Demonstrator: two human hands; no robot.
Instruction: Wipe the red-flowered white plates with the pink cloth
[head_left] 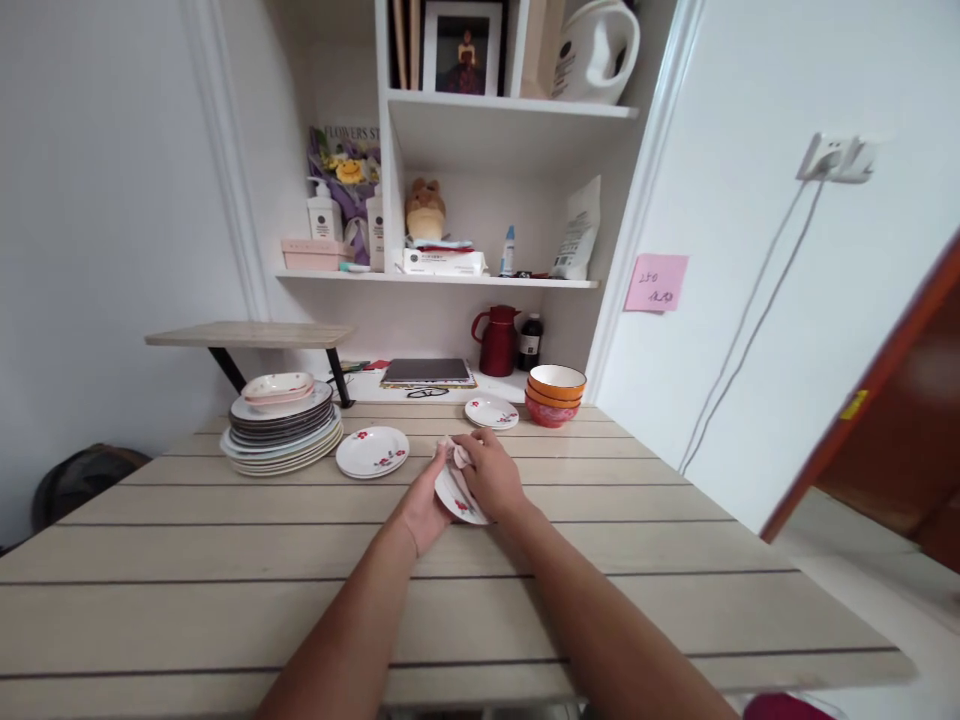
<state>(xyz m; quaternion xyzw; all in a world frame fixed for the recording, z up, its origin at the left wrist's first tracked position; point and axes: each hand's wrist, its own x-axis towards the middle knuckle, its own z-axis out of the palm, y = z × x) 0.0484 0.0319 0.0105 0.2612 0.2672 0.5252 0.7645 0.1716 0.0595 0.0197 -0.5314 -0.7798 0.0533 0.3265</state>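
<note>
Above the middle of the table, a small white plate with red flowers (459,502) is tilted between my two hands. My left hand (426,505) grips its left edge. A crumpled pale cloth or tissue (454,455) is under the fingers of my right hand (491,475), pressed against the plate's face. Just left of my hands lie flowered plates (373,452), stacked. Beyond my hands sit smaller flowered plates (491,412), also stacked. My right palm and arm hide part of the held plate.
At the left, a tall stack of plates (285,440) stands beside a small raised shelf (251,335). Orange and red bowls (555,395) are stacked at the back right. Behind are a closed laptop (429,371), glasses (427,392), a red jug (498,342) and a dark bottle (530,343).
</note>
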